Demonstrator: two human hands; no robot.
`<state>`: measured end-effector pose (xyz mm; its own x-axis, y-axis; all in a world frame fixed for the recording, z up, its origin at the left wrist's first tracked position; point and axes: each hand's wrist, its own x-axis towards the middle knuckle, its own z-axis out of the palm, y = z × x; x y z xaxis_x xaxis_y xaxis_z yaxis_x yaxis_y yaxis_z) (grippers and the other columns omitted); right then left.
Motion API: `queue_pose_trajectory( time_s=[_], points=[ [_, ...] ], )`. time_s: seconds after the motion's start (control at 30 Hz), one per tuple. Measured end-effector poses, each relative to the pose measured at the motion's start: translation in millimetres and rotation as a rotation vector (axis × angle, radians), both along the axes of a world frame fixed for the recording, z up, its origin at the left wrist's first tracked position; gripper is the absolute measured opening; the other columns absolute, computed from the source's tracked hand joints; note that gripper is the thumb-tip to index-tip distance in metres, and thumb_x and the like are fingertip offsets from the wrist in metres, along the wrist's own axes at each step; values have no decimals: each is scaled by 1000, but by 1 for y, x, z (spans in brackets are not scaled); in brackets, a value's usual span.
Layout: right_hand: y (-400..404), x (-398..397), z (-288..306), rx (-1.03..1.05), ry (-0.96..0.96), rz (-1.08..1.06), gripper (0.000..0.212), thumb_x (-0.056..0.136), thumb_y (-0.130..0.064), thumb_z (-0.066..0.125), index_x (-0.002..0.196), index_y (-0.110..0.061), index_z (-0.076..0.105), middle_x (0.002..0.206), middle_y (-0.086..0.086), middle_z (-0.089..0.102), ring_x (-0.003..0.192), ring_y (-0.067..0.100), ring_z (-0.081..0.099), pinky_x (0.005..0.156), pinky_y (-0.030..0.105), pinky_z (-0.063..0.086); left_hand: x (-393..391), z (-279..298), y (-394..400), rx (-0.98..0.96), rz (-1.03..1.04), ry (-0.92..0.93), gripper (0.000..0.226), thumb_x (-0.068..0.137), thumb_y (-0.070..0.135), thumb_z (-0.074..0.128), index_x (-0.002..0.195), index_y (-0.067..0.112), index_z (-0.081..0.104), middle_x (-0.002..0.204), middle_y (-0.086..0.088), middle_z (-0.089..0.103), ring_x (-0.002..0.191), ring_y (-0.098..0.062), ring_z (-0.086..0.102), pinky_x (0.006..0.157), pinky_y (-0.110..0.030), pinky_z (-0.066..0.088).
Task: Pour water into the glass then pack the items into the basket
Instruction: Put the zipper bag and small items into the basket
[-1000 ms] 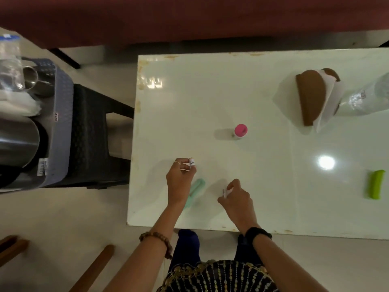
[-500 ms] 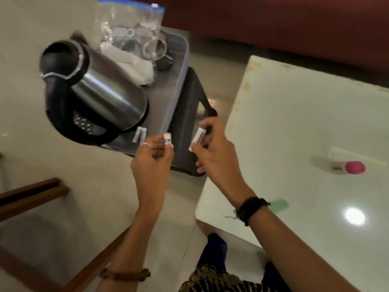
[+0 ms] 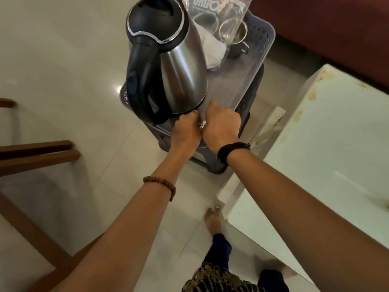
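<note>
Brushed-steel electric kettle with glossy black lid and handle, grey perforated plastic basket, white glossy tabletop, brown beaded wrist bracelet, black wristband

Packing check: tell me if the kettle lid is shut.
Shut. The black lid sits flush in the kettle rim, no gap showing.

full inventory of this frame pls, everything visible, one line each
electric kettle: 1, steel with black lid and handle, standing in the basket's near end
basket: 1, grey plastic, on a dark stool
stool: 1, black, beside the table
zip bag: 1, clear, basket's far end
metal cup: 1, steel, far end beside the bag
white cloth: 1, behind the kettle
small white item: 1 visible, between the two hands
table: 1, white, at right
wooden furniture: brown, at left
left hand: curled, at the basket's near edge
right hand: curled, beside it
</note>
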<state>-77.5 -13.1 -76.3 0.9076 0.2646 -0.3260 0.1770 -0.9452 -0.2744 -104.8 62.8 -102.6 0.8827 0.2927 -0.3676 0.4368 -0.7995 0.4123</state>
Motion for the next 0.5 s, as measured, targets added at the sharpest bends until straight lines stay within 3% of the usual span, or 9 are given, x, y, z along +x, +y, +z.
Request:
queue_pose_trajectory(
  time_s=[0.07, 0.13, 0.2, 0.23, 0.33, 0.43, 0.5],
  points=[
    [1, 3, 1, -46, 1, 4, 21, 90, -1, 42, 109, -2, 52, 106, 15, 65, 98, 33, 62, 65, 33, 33, -1, -1, -2, 0, -10, -7, 18, 95, 12, 42, 97, 3, 57, 102, -19, 65, 97, -36, 61, 82, -43, 51],
    [-1, 3, 4, -61, 8, 17, 15, 89, 1, 43, 93, -3, 57, 104, 15, 66, 97, 33, 63, 64, 32, 34, -1, -2, -4, 13, -20, 0, 18, 95, 12, 41, 99, 3, 57, 102, -19, 66, 97, -36, 61, 80, -42, 50],
    [-3, 4, 8, -88, 22, 27, 25, 89, 1, 44, 66, -7, 46, 100, 13, 67, 94, 31, 63, 62, 31, 35, -1, -2, -4, 30, -25, 6, 18, 95, 11, 42, 99, 3, 58, 102, -19, 66, 96, -36, 62, 77, -40, 49],
    [-4, 5, 10, -102, 31, 37, 29, 89, 0, 44, 61, -8, 41, 99, 12, 68, 93, 30, 63, 62, 31, 36, -1, -2, -4, 25, -17, 8, 18, 94, 11, 42, 98, 4, 58, 101, -19, 66, 95, -37, 61, 77, -40, 49],
    [-12, 6, 7, -69, 38, 39, 19, 88, 0, 43, 88, -4, 61, 101, 13, 67, 95, 32, 63, 64, 32, 37, 1, -3, -4, 24, 0, 39, 16, 93, 12, 43, 97, 5, 57, 103, -19, 64, 97, -37, 59, 82, -44, 52],
    [-27, 4, 2, 33, 28, 7, 20, 88, -1, 45, 101, -4, 59, 103, 16, 66, 97, 35, 62, 67, 35, 40, 1, -4, -4, 49, -12, 100, 16, 93, 13, 44, 100, 5, 56, 108, -20, 62, 102, -37, 57, 87, -46, 50],
    [-36, -1, 0, 154, 5, 4, 20, 89, -5, 46, 107, -6, 55, 103, 15, 67, 96, 36, 62, 73, 38, 47, -5, -2, -7, 54, 1, 26, 17, 93, 12, 46, 103, 5, 57, 108, -17, 62, 101, -34, 58, 86, -46, 50]
  ],
)
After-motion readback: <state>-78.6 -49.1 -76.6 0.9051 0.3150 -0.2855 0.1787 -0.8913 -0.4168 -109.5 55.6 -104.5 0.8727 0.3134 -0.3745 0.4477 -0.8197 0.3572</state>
